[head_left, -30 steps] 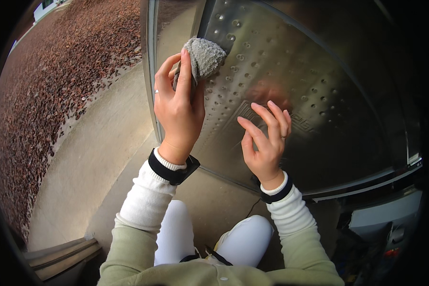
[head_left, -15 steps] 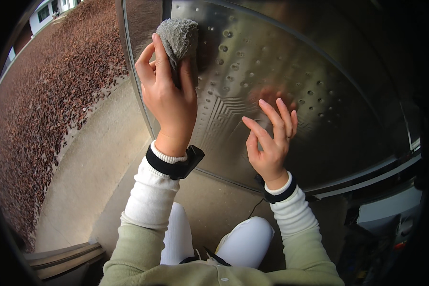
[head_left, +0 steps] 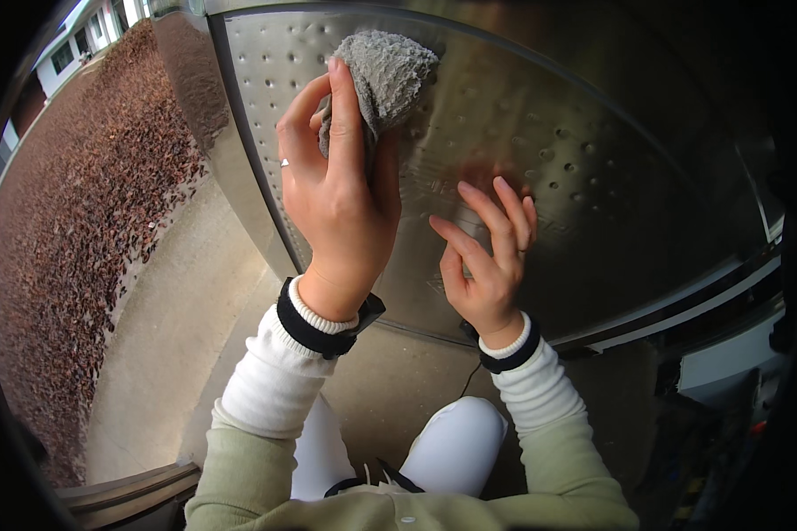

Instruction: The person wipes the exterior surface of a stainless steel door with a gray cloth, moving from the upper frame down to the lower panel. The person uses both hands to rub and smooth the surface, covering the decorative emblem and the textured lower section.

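Note:
My left hand grips a folded grey cloth and presses it against a shiny metal door panel with raised dots and a stamped pattern. The cloth's fuzzy top sticks out past my fingertips, and part of it is hidden behind the hand. My right hand hangs in front of the same panel, lower and to the right, its fingers spread and holding nothing. A blurred reflection of that hand shows in the metal; whether the fingertips touch the surface I cannot tell.
The panel's metal edge runs down on the left. Beyond it lie a concrete floor strip and a bed of reddish-brown chips. A wooden ledge is at lower left. Dark clutter with a pale box stands at lower right.
My left hand has moved the cloth to the right along the panel, uncovering dots near its left edge. My right hand has shifted slightly left. The view has also shifted a little.

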`<state>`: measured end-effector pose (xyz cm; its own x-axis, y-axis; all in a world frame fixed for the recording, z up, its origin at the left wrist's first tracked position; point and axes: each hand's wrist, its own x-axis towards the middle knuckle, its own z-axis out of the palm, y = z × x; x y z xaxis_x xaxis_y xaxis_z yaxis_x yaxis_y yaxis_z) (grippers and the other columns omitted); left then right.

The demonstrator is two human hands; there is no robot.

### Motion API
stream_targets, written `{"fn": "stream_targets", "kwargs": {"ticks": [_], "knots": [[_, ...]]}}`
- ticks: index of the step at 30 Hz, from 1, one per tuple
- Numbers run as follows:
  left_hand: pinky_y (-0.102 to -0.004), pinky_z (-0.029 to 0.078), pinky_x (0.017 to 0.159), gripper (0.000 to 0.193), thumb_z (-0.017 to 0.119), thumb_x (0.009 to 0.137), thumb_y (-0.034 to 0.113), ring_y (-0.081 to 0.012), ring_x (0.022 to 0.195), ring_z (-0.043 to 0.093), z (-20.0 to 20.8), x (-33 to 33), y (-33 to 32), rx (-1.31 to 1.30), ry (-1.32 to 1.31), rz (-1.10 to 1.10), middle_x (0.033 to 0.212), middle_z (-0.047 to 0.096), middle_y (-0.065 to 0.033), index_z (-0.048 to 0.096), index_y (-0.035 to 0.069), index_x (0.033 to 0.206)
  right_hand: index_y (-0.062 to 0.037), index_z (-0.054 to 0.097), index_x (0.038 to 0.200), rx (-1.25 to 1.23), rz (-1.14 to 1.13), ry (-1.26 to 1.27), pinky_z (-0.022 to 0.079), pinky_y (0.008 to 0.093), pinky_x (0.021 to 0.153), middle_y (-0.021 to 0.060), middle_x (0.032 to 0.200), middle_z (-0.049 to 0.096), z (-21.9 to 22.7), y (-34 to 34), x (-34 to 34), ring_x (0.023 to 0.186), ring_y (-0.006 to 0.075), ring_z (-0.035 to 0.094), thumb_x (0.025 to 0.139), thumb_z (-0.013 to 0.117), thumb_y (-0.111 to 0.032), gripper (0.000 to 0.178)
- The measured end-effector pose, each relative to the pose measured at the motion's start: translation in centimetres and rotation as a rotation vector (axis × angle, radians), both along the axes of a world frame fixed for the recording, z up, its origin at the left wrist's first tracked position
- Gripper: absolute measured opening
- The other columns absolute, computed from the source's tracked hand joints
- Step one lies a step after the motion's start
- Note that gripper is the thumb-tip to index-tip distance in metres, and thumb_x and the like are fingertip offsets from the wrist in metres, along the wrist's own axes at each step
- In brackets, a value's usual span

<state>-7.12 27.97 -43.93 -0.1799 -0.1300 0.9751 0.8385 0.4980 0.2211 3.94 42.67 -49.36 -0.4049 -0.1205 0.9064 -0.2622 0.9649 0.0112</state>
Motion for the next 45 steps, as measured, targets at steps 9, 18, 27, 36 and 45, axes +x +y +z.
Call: {"fn": "stream_targets", "kwargs": {"ticks": [9,18,27,36,45], "knots": [[-0.0375,0.057,0.075,0.071,0.078,0.084,0.004,-0.0289,0.092,0.066,0.2,2.1,2.4,0.015,0.009,-0.124,0.128,0.056,-0.0157,0.057,0.006,0.152,-0.0110,0.079,0.112,-0.025,0.119,0.116,0.041,0.0520,0.112,0.0113,0.135,0.067,2.6,0.7,0.6,0.133,0.0352,0.054,0.082,0.066,0.002,0.035],[-0.0429,0.048,0.089,0.067,0.076,0.088,0.005,-0.0356,0.099,0.062,0.6,2.3,1.0,-0.048,-0.064,-0.247,0.110,0.064,-0.0153,0.055,0.006,0.152,-0.0011,0.066,0.138,-0.084,0.047,0.235,0.043,0.0450,0.110,0.0153,0.135,0.066,6.0,-1.8,-1.4,0.125,0.0358,0.058,0.099,0.064,-0.005,0.040],[-0.0378,0.054,0.086,0.034,0.080,0.088,0.003,-0.0274,0.104,0.062,0.7,1.3,-1.4,0.183,-0.271,-0.495,0.127,0.054,-0.0149,0.068,0.004,0.120,-0.0043,0.064,0.143,-0.164,0.171,0.191,0.053,0.0416,0.099,0.0186,0.140,0.058,7.0,-5.5,-3.7,0.118,0.0329,0.061,0.095,0.073,-0.004,0.049],[-0.0289,0.059,0.078,0.032,0.063,0.096,-0.009,-0.0208,0.090,0.075,0.7,0.0,-3.8,0.112,-0.344,-0.640,0.103,0.074,-0.0117,0.070,-0.001,0.126,-0.0197,0.072,0.137,-0.135,0.108,0.232,0.051,0.0423,0.100,0.0119,0.145,0.055,6.7,-7.4,-6.1,0.121,0.0326,0.055,0.085,0.080,-0.001,0.056],[-0.0321,0.058,0.086,0.043,0.063,0.097,-0.004,-0.0217,0.110,0.069,-0.2,1.3,-4.9,0.200,-0.422,-0.608,0.132,0.065,-0.0105,0.060,0.005,0.139,-0.0220,0.075,0.132,-0.039,0.000,0.310,0.049,0.0407,0.096,0.0081,0.139,0.055,6.7,-7.6,-7.5,0.114,0.0302,0.052,0.074,0.076,0.005,0.064]]}}
